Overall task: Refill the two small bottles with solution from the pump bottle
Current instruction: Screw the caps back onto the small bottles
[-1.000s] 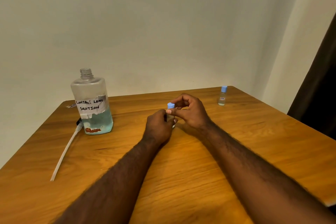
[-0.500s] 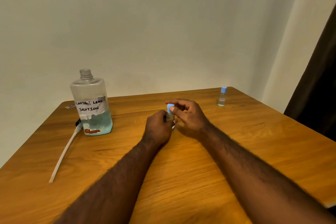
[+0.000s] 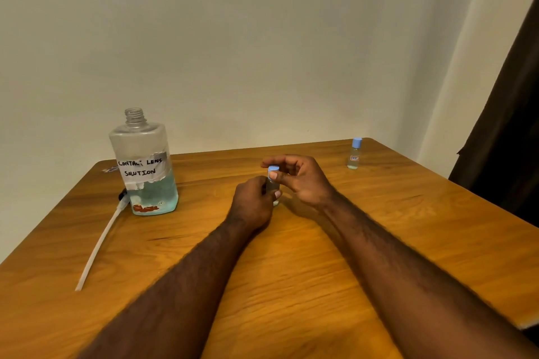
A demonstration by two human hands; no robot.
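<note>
A small clear bottle (image 3: 273, 185) with a blue cap (image 3: 273, 169) stands at the middle of the wooden table (image 3: 291, 271). My left hand (image 3: 253, 202) grips its body from the left. My right hand (image 3: 300, 176) pinches the blue cap between thumb and fingers. A second small bottle (image 3: 354, 153), capped in blue, stands alone at the far right corner. The large clear bottle (image 3: 144, 166), labelled "contact lens solution", stands at the left with its neck uncovered and blue liquid in its lower third.
The pump head with its long white tube (image 3: 100, 242) lies on the table left of the large bottle. A pale wall runs behind the table. A dark curtain (image 3: 507, 131) hangs at the right.
My right fingers have shifted round the blue cap, from a raised arch over it to a close pinch on it. My left hand has stayed on the bottle.
</note>
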